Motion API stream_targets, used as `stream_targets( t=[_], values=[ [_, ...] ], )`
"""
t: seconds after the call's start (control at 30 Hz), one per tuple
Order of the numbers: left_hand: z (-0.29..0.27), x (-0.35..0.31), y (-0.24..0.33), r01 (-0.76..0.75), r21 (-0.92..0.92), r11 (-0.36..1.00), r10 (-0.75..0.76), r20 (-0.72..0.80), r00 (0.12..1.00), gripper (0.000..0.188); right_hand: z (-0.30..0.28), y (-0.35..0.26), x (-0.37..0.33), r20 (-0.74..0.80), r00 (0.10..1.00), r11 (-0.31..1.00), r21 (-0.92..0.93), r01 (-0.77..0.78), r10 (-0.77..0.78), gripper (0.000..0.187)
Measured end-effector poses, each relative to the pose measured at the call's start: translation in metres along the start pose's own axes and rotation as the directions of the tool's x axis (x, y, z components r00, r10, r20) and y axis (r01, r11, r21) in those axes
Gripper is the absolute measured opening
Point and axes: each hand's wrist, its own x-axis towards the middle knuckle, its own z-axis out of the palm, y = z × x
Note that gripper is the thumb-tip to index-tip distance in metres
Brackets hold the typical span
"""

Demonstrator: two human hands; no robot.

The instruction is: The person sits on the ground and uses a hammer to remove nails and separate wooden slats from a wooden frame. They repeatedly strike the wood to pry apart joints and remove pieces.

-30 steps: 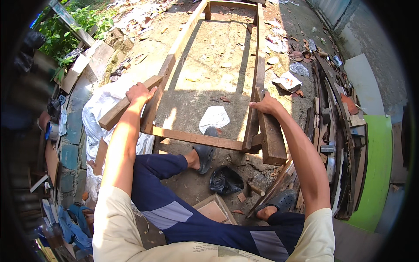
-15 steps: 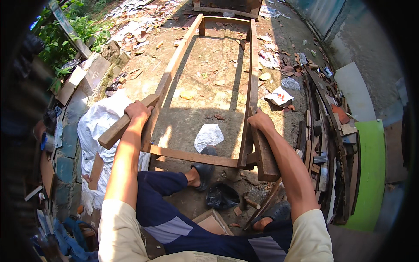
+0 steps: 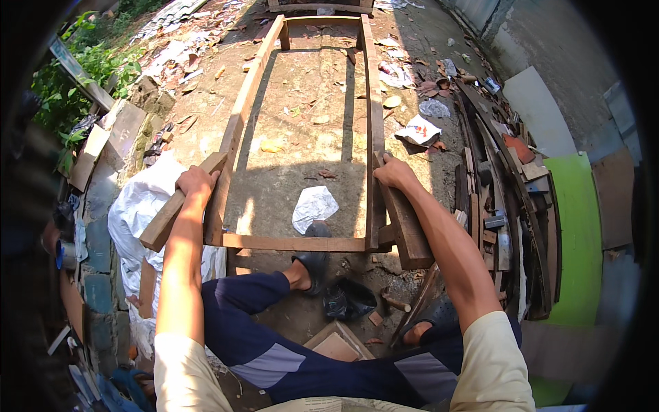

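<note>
A long rectangular wooden frame [image 3: 237, 120] stretches away from me over the ground, with a crossbar [image 3: 295, 243] at its near end and another at its far end. My left hand [image 3: 198, 182] is closed around the upper part of a short wooden post [image 3: 163, 221] beside the left rail's near end. On the other side my right hand [image 3: 396, 170] grips the top of a thicker, darker wooden post [image 3: 406, 237] beside the right rail. Both posts slant toward me. How they join the frame is partly hidden by my hands.
Crumpled white paper [image 3: 314, 208] lies inside the frame. A white sack [image 3: 147, 196] sits at left beside a block wall. Scrap wood [image 3: 504, 199] and a green panel [image 3: 575, 233] line the right. A black plastic bag [image 3: 348, 299] lies between my feet.
The whole view has shifted, so frame and ground appear further left and slightly higher. Both hands keep their hold on the posts.
</note>
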Motion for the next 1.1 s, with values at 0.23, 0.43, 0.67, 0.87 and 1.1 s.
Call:
stream_targets(
  t=[0.23,0.43,0.67,0.87,1.1],
  values=[
    [0.005,0.004,-0.006,0.007,0.038,0.999,-0.007,-0.017,1.0,0.078,0.007,-0.008,0.004,-0.017,1.0,1.0,-0.011,0.018,-0.018,0.061],
    [0.007,-0.002,0.008,0.007,-0.021,1.0,-0.008,-0.055,0.998,0.076,0.018,0.021,0.016,-0.062,0.997,0.999,-0.015,0.039,-0.04,0.063],
    [0.005,-0.004,0.011,0.003,-0.015,1.0,-0.004,-0.102,0.995,0.072,0.0,0.013,0.004,0.038,0.999,0.998,0.06,0.002,-0.004,0.079],
    [0.028,0.003,0.004,-0.107,0.001,0.994,0.103,-0.295,0.95,0.072,0.005,0.026,0.005,0.052,0.988,0.933,0.338,0.123,-0.149,0.092],
    [0.026,-0.068,0.092,-0.517,-0.33,0.79,0.561,0.049,0.826,0.085,-0.006,0.116,-0.092,0.096,0.983,0.613,0.79,0.021,-0.158,0.08]
  ],
)
